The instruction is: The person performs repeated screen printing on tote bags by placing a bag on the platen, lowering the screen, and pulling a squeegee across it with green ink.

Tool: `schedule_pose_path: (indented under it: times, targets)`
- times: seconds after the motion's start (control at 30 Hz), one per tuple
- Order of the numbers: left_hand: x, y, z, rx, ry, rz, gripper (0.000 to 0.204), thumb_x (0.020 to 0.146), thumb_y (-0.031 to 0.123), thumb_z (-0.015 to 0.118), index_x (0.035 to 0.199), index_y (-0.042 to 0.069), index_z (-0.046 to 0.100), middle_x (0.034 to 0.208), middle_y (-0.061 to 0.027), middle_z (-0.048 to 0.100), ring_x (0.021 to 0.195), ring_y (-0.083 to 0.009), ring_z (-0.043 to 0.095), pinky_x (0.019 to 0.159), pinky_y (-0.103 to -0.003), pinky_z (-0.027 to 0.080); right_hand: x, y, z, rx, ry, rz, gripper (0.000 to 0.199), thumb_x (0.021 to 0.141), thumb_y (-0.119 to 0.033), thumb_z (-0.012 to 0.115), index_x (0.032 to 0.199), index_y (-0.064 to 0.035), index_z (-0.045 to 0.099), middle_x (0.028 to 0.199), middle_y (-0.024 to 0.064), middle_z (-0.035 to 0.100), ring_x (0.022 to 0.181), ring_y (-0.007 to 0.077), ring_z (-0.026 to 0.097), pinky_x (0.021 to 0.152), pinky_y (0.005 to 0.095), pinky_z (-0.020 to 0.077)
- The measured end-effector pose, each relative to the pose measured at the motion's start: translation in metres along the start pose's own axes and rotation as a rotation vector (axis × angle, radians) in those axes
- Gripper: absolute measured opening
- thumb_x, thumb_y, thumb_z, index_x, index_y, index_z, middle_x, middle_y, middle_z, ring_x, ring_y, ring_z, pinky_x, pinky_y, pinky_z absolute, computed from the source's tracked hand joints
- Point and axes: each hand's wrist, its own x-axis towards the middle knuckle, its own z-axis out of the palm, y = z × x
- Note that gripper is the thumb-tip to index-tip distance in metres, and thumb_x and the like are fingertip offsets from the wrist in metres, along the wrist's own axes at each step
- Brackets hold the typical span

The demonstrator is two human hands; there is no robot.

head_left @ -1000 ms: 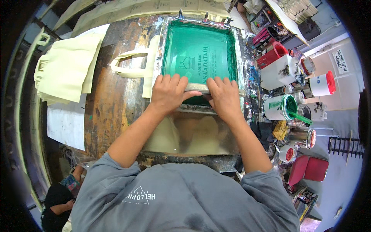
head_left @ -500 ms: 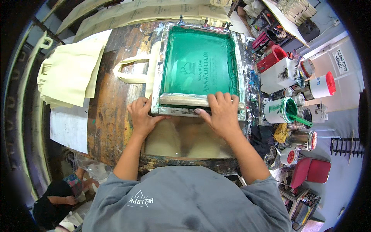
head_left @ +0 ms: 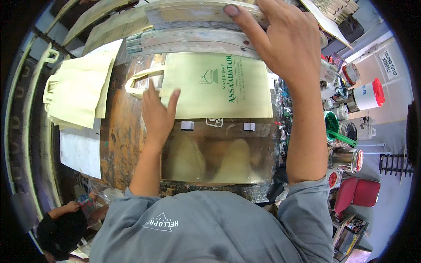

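A pale yellow tote bag (head_left: 188, 103) with a green print lies flat on the worktable, its handle (head_left: 136, 85) pointing left. My left hand (head_left: 157, 116) hovers at the bag's left edge beside the handle, fingers spread, holding nothing. Up at the far side, my right hand (head_left: 287, 41) grips the near edge of the screen-printing frame (head_left: 193, 42), thumb on one side and fingers over the top. The frame is tilted up on its far edge, so its green mesh is hidden. Two small white blocks (head_left: 187, 126) sit just below the bag's lower edge.
A stack of pale yellow bags (head_left: 72, 85) lies at left over a white sheet (head_left: 79, 151). Along the right stand paint tins (head_left: 346, 160), a tub with a green-handled tool (head_left: 344, 136), and a red chair (head_left: 357, 195). Another person (head_left: 61, 230) works at lower left.
The screen frame has swung up off the bag, lifted by my right hand, uncovering the green print. My left hand has let go of the frame and moved up to the bag's handle side.
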Motion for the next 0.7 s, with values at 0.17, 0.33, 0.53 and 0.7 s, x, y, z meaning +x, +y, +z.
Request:
schedule_pose_path:
  times: [0.17, 0.33, 0.53, 0.7]
  targets:
    - [-0.058, -0.040, 0.041, 0.184, -0.179, -0.090, 0.060, 0.095, 0.037, 0.079, 0.131, -0.007, 0.060, 0.120, -0.0275, 0.064, 0.122, -0.0448, 0.055, 0.103, -0.054, 0.044, 0.001, 0.001, -0.007, 0.027, -0.082, 0.090, 0.065, 0.103, -0.069, 0.053, 0.074, -0.0116, 0.060, 0.067, 0.0046, 0.060, 0.067, 0.0182, 0.058, 0.072, 0.0422, 0.0455]
    - [-0.010, -0.063, 0.066, -0.222, -0.186, -0.278, 0.025, 0.089, 0.014, 0.081, 0.100, -0.004, 0.066, 0.099, -0.0231, 0.071, 0.097, -0.0388, 0.069, 0.087, -0.048, 0.054, 0.001, 0.002, 0.003, -0.018, 0.057, -0.049, 0.059, 0.099, -0.062, 0.064, 0.087, -0.0050, 0.067, 0.077, 0.0122, 0.068, 0.078, 0.0362, 0.068, 0.072, 0.0494, 0.0450]
    - [0.081, -0.038, -0.031, -0.218, -0.137, 0.139, 0.019, 0.096, 0.014, 0.072, 0.107, -0.001, 0.072, 0.104, -0.0188, 0.075, 0.099, -0.0320, 0.073, 0.089, -0.043, 0.055, 0.014, 0.014, 0.006, 0.014, 0.058, -0.053, 0.062, 0.101, -0.064, 0.057, 0.096, -0.0040, 0.071, 0.084, 0.0174, 0.072, 0.086, 0.0386, 0.071, 0.080, 0.0505, 0.0481]
    - [0.112, -0.086, -0.183, -0.101, -0.085, 0.151, 0.021, 0.096, 0.007, 0.069, 0.115, 0.000, 0.073, 0.110, -0.0168, 0.075, 0.102, -0.0259, 0.071, 0.092, -0.038, 0.056, 0.012, 0.003, -0.007, -0.012, -0.053, -0.008, 0.055, 0.102, -0.057, 0.061, 0.100, -0.0024, 0.069, 0.092, 0.0180, 0.070, 0.092, 0.0368, 0.068, 0.082, 0.0475, 0.0461]
